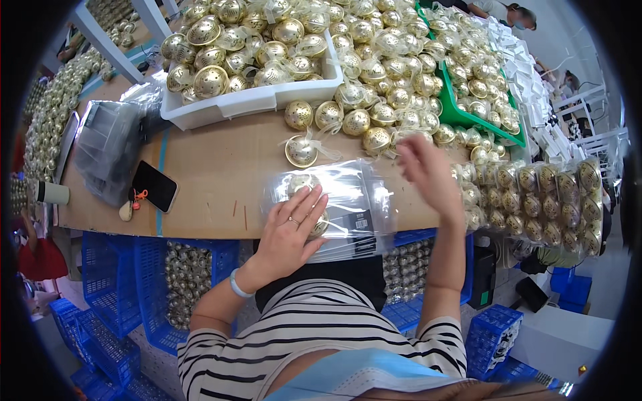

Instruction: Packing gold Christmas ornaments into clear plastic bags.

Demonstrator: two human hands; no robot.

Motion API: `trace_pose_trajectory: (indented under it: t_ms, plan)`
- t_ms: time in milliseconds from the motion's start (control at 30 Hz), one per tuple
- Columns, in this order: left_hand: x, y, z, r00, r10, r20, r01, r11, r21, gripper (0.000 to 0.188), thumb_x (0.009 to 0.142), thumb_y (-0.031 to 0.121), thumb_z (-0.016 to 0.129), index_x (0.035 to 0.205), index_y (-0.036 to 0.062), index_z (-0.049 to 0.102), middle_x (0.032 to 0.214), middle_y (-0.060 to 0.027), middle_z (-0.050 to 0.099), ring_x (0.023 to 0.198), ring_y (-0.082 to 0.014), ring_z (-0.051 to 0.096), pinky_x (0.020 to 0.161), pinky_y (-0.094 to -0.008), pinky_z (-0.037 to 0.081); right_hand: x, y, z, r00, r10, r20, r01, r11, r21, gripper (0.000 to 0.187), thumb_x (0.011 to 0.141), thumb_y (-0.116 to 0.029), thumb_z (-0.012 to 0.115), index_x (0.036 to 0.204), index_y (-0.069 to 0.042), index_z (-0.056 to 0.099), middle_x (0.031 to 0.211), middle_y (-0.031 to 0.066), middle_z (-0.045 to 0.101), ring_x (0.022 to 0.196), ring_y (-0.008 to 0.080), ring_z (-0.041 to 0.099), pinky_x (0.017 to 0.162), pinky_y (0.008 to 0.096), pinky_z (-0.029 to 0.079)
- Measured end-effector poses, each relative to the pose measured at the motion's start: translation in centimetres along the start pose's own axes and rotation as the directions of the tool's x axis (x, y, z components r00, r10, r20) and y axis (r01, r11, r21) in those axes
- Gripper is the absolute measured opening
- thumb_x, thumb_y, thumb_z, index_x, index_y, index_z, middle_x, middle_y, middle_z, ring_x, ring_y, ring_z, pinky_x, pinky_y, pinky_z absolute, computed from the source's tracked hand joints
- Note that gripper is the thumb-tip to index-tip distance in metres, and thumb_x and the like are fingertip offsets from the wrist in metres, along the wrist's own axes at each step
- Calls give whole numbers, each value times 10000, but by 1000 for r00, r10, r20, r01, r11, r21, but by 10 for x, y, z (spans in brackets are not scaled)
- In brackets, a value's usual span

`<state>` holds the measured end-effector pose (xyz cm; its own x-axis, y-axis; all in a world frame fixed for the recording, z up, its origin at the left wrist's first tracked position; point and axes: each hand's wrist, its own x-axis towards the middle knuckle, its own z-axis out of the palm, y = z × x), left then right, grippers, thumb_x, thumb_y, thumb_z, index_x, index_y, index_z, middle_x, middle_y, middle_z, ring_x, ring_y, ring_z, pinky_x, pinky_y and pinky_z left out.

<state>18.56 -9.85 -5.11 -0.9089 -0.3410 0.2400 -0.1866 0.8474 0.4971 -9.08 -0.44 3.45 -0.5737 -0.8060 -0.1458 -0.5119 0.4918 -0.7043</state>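
My left hand (pixel 289 226) lies flat, fingers stretched out, on a clear plastic bag (pixel 344 187) at the table's front edge. Under its fingers are gold perforated ball ornaments (pixel 304 182), partly hidden by the hand. A label with a barcode shows at the bag's lower right. Raised to the right of the bag is my right hand (pixel 430 172), near the pile of ornaments; its fingers look curled but are blurred, and whatever they may hold is not visible. Just beyond the bag sits one loose gold ornament (pixel 301 152) with a sheer ribbon.
A white bin (pixel 251 101) heaped with ornaments stands at the back, a green crate (pixel 476 123) to its right. Bagged ornaments (pixel 535 200) are stacked at right. A phone (pixel 155 186) and a stack of clear bags (pixel 107 150) lie at left. Blue baskets (pixel 152 281) stand below.
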Motion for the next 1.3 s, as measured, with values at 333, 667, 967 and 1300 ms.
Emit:
trace_pose_trajectory:
  t_ms: [333,667,967,1300]
  plan:
    - [1,-3,6,1000,-2,-4,2,1000,26,768,861,345,727,1510,54,439,1589,-122,395,1452,-291,360,1110,-451,318,81,-71,162,799,-202,566,436,843,-315,692,856,-511,723,1038,147,612,1121,306,658,1023,430,680,849,480,569]
    - [-2,-4,6,1000,-15,-2,15,999,44,769,832,315,761,1489,46,466,1536,-149,444,1414,-348,393,1134,-473,315,101,-94,218,428,-828,362,895,333,-297,658,781,-246,797,1372,-137,529,1240,207,522,960,383,642,850,465,566]
    - [3,-2,5,999,35,-26,-36,999,-28,736,833,314,758,1468,58,490,1555,-113,443,1410,-327,407,1108,-465,347,86,-67,114,661,-722,202,636,683,360,599,881,-334,791,1357,-99,514,1228,105,585,896,168,645,743,326,538]
    - [10,-5,-3,1000,1,22,-1,1000,4,795,800,299,798,1483,57,469,1545,-129,443,1402,-334,406,1099,-461,331,-31,49,37,991,-123,47,34,581,813,554,963,-90,689,1452,-33,435,1248,52,595,1022,117,607,825,262,514]
